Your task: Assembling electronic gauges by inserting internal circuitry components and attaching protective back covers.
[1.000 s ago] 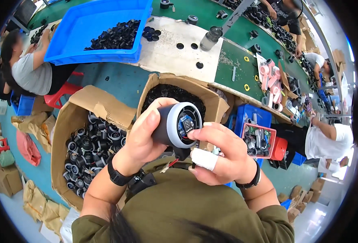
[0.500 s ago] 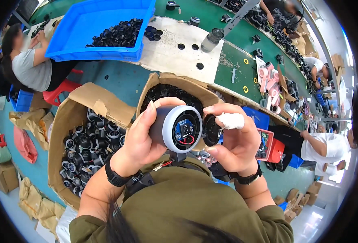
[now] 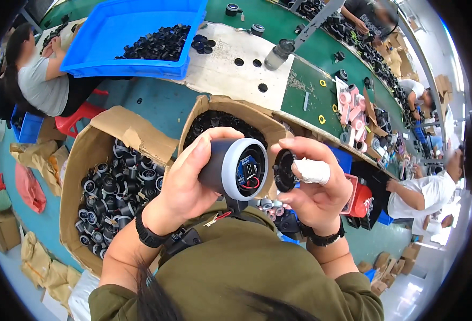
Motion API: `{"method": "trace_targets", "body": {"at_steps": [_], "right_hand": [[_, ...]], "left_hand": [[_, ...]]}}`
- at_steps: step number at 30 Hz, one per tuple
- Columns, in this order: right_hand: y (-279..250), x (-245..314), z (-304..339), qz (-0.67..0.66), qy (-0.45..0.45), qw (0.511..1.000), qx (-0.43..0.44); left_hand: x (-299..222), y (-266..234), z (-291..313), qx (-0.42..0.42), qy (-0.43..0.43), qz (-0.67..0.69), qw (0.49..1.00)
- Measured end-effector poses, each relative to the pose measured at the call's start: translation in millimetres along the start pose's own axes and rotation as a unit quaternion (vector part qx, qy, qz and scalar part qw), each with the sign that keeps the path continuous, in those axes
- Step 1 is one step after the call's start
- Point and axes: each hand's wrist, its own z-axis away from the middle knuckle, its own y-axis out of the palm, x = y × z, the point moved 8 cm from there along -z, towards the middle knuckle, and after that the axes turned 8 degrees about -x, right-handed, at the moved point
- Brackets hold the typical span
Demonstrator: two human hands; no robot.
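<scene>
My left hand (image 3: pixel 178 186) is closed around a black cylindrical housing (image 3: pixel 214 170) with a light grey rim. Its open end faces right, showing a blue circuit board (image 3: pixel 242 169) and a loop of red wire inside. A short black stem hangs below the housing, with a red wire and small white connector (image 3: pixel 212 220) near it. Between the thumb and fingers of my right hand (image 3: pixel 326 197) is a round black cap (image 3: pixel 284 171), held edge-on a little apart from the open end. White tape wraps one finger of that hand.
A carton of similar housings (image 3: pixel 107 184) stands at lower left, beside another carton (image 3: pixel 193 115) of small black parts. A blue tray (image 3: pixel 129 68) holds black pieces on the bench (image 3: pixel 230 48). Pink fan parts (image 3: pixel 353 109) lie at right. Co-workers sit left and right.
The right hand has drawn the cap slightly away to the right and turned it, so more of its face shows. The housing has tilted a little; its rim opens more to the right.
</scene>
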Motion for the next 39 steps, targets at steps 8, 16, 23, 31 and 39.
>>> {"method": "trace_targets", "body": {"at_steps": [8, 16, 23, 31, 39], "right_hand": [[11, 7, -1, 0.064, -0.038, 0.997, 0.027], [16, 10, 2, 0.049, -0.053, 0.994, 0.087], [2, 19, 1, 0.085, -0.044, 0.995, -0.014], [23, 30, 2, 0.255, -0.174, 0.947, 0.090], [29, 33, 7, 0.298, -0.187, 0.933, 0.077]], "left_hand": [[-3, 4, 8, -0.011, 0.016, -0.040, 0.999], [-3, 2, 16, -0.034, 0.013, -0.078, 0.996], [-3, 2, 14, -0.047, 0.003, -0.076, 0.996], [-5, 1, 11, -0.046, 0.023, -0.120, 0.991], [-19, 0, 10, -0.088, 0.089, -0.196, 0.973]]}}
